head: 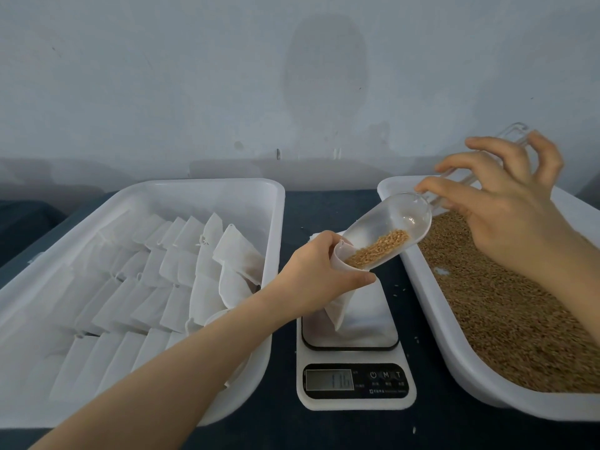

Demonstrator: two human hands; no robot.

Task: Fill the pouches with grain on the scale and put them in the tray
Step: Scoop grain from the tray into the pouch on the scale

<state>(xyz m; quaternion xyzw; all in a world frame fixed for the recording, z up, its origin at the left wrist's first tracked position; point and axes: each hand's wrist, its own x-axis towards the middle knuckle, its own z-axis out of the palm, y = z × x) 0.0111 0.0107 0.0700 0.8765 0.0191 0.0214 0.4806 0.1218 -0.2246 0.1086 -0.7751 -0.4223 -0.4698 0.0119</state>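
Observation:
My left hand grips the open mouth of a white pouch that stands on the platform of a white digital scale. My right hand pinches the handle of a clear plastic scoop, tilted down to the left. The scoop's lip sits in the pouch mouth, with brown grain lying at its lower end. The scale display shows dim digits.
A white tray on the left holds several rows of white pouches. To the right, another white tray is filled with brown grain. A few stray grains lie on the dark tabletop. A pale wall rises behind.

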